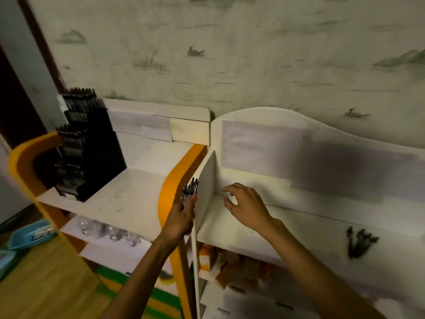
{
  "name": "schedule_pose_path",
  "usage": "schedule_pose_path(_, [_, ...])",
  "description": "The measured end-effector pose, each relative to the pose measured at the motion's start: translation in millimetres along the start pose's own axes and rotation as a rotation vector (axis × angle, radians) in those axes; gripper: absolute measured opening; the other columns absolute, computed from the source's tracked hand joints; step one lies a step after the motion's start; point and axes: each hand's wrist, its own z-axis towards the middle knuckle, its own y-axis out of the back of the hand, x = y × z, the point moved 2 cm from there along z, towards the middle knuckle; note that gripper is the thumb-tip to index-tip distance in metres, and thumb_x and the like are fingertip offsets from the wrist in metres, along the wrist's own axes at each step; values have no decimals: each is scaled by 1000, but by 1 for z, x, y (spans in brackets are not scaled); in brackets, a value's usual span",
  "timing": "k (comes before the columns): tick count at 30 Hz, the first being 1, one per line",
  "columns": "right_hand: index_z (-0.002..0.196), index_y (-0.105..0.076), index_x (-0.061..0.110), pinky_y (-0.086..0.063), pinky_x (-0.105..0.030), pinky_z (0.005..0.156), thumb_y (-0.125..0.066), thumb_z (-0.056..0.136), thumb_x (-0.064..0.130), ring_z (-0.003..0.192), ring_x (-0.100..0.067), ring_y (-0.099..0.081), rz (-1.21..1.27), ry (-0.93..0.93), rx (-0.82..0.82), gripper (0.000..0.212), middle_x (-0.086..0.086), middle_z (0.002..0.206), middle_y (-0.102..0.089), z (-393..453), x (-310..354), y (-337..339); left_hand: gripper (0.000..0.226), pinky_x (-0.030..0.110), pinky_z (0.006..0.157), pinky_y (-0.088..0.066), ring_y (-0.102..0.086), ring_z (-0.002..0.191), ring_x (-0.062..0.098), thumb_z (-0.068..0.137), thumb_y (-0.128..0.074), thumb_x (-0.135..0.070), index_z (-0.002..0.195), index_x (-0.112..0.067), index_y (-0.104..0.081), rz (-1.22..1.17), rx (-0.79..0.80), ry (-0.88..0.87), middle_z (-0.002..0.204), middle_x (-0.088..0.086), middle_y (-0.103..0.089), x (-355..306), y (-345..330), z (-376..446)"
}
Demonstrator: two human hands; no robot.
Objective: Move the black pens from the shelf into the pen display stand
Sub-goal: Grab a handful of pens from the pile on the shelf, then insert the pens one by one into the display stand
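My left hand (182,218) is closed around a bundle of black pens (190,189), held upright beside the white divider panel (208,180) of the right shelf. Over the white shelf top (299,236), just right of that divider, my right hand (246,207) hovers with its fingers spread and nothing in it. Several more black pens (360,242) lie loose on the same shelf, far to the right. The black tiered pen display stand (92,155) stands at the back left on the neighbouring shelf, with rows of black pens in it.
An orange curved trim (177,180) edges the left shelf (128,194) between the two units. Lower shelves hold clear bags and orange boxes. Blue trays (32,236) sit at the lower left above a wooden floor. A patterned wall rises behind.
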Motion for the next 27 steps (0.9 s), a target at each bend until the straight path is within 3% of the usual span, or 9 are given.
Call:
schedule_pose_path(4, [125,-64,23,-53,-30,91,-60,96,29,108,-16,-64,-13,66,-49,30,3,126,-65,15,77,-25,41,26,47,-19,-22,42,15,107,-37,-35,72,-13,-38,-5,-2,-58,55,2,-25,3,76,-9])
schedule_pose_path(6, [122,-66,23,-53,-29,87,-59,96,28,103,-16,-65,-14,91,-74,28,3,121,-67,24,111,-37,33,27,46,-17,-23,44,13,106,-40,-30,82,-10,-48,-36,-18,-37,57,0,-28,9,113,-10])
schedule_pose_path(8, [123,-66,21,-53,-32,87,-58,96,27,100,-17,-64,-20,109,-70,29,2,120,-66,34,142,-51,26,24,43,-20,-27,44,11,104,-46,-30,93,-10,-56,-55,-26,-34,55,-5,-35,14,148,-11])
schedule_pose_path(12, [126,-64,21,-53,-35,90,-58,96,26,108,-20,-63,-7,104,-17,31,-2,124,-65,49,191,-90,22,21,40,-30,-36,45,8,100,-57,-32,90,-13,-58,-62,-38,-44,54,-7,-45,25,210,-10])
schedule_pose_path(16, [127,-63,23,-52,-31,91,-58,97,30,112,-17,-62,-27,102,24,32,1,129,-63,70,223,-129,24,25,42,-35,-43,46,10,97,-63,-33,86,-12,-59,-110,-88,-70,60,-1,-51,33,262,-1])
schedule_pose_path(20, [128,-62,25,-48,-27,92,-58,96,32,112,-15,-62,-48,95,54,33,4,130,-62,100,242,-168,35,25,35,-36,-45,38,16,97,-62,-36,84,-5,-54,-102,-187,-107,52,-1,-53,40,310,18])
schedule_pose_path(24, [127,-63,24,-40,-18,83,-57,96,33,110,-15,-62,-75,89,59,32,4,128,-64,142,256,-209,40,25,37,-35,-42,39,16,98,-59,-41,81,-5,-52,-101,-167,-124,50,0,-48,45,357,48])
schedule_pose_path(27, [128,-63,25,-44,-19,88,-59,96,34,112,-15,-63,-38,53,51,33,4,130,-63,177,268,-241,39,23,37,-32,-39,38,16,99,-59,-38,78,-6,-53,-111,-149,-89,50,3,-46,50,393,73])
